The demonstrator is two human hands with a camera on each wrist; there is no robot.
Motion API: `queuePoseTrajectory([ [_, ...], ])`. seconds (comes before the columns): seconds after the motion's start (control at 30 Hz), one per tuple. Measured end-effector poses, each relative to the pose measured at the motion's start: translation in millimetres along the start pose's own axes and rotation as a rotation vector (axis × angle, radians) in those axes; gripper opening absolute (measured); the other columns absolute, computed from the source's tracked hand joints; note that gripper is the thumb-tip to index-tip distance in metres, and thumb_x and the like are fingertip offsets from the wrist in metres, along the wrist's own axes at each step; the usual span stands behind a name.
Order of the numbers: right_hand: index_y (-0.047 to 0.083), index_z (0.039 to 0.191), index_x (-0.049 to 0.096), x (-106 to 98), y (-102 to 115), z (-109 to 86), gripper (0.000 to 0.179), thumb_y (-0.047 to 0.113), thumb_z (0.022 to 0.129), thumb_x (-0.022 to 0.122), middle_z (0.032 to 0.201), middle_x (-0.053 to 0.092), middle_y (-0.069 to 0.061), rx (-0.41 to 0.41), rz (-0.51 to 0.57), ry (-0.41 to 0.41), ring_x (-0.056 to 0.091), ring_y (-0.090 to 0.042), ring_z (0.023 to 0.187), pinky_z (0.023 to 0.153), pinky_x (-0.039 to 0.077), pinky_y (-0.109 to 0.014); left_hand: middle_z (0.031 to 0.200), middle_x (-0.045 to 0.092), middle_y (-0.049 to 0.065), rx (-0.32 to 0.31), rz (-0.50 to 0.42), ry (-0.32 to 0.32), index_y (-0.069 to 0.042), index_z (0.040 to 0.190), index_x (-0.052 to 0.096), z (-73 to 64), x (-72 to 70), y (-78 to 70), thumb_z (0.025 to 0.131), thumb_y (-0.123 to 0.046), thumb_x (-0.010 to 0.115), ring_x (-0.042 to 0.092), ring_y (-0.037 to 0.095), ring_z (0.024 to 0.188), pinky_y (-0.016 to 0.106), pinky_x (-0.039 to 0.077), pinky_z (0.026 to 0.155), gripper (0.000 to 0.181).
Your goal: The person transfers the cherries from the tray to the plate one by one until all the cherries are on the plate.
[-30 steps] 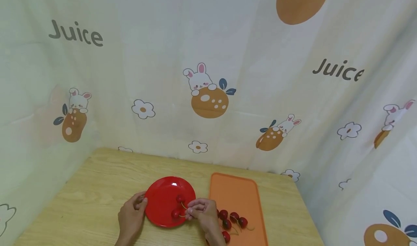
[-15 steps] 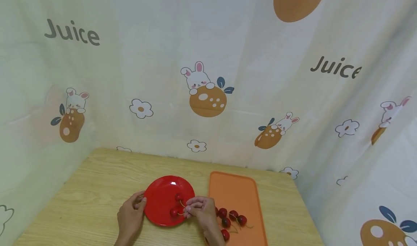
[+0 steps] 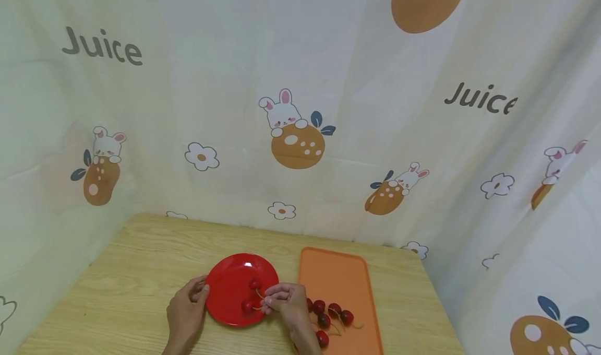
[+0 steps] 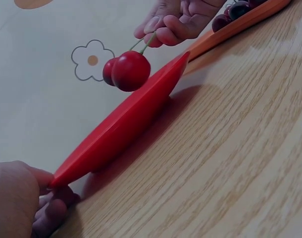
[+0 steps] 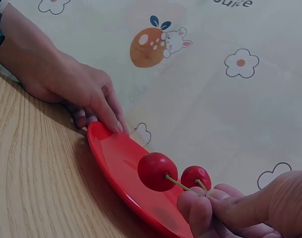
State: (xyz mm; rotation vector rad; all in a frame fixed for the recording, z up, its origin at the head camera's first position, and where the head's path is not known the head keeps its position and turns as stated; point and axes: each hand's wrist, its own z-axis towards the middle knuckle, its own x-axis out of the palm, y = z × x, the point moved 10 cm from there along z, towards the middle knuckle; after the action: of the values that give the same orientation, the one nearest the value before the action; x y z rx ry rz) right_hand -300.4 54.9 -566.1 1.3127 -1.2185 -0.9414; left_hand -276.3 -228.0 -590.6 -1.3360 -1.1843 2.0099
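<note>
Red plate (image 3: 230,292): left hand (image 3: 185,311) grips its edge; hold it steady. Right hand (image 3: 287,306) pinches the stems (image 5: 178,183) of two cherries (image 5: 157,171) between the hands, above the plate; avoid swinging them.

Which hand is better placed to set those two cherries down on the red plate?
Probably the right hand: it pinches the stems of the two cherries, holding them above the red plate. The left hand grips the plate, so it seems better suited to steadying it.
</note>
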Motion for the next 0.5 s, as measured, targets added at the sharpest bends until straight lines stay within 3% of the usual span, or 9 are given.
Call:
queuePoseTrajectory([
  [0.5, -0.014, 0.104, 0.075, 13.5, -8.0, 5.2, 0.008, -0.012, 0.095, 0.074, 0.088, 0.081, -0.028, 0.025, 0.014, 0.018, 0.076, -0.012, 0.064, 0.065, 0.063, -0.026, 0.117, 0.084, 0.013, 0.002, -0.012, -0.007, -0.011, 0.134, 0.077, 0.3, 0.3, 2.6, 0.105, -0.016, 0.072, 0.076, 0.008, 0.081, 0.028, 0.05, 0.077, 0.03],
])
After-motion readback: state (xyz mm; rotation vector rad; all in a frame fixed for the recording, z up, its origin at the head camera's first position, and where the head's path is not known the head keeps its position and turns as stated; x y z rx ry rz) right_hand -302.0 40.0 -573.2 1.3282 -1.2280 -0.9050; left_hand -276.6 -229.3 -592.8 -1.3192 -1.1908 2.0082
